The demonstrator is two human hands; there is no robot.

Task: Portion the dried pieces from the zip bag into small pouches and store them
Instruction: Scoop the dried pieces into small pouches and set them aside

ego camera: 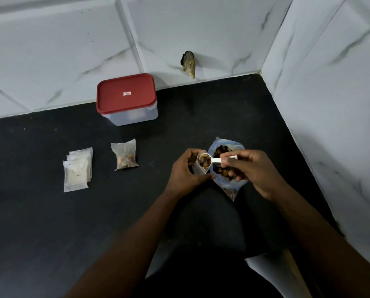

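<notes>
Pretty dim on my feed, cool and flat, no hard shadows. The matte black countertop (50, 222) swallows detail. The white marble-look wall tiles (50, 50) carry a soft sheen, with grout lines bowing toward the edges. Near bottom goes murky and soft.

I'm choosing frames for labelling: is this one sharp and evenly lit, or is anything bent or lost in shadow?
Head view: dim, flat light, no harsh glare; the black counter swallows detail; the wide lens bows the wall tile joints; the scoop, the small pouch and the zip bag are sharp enough.
</notes>
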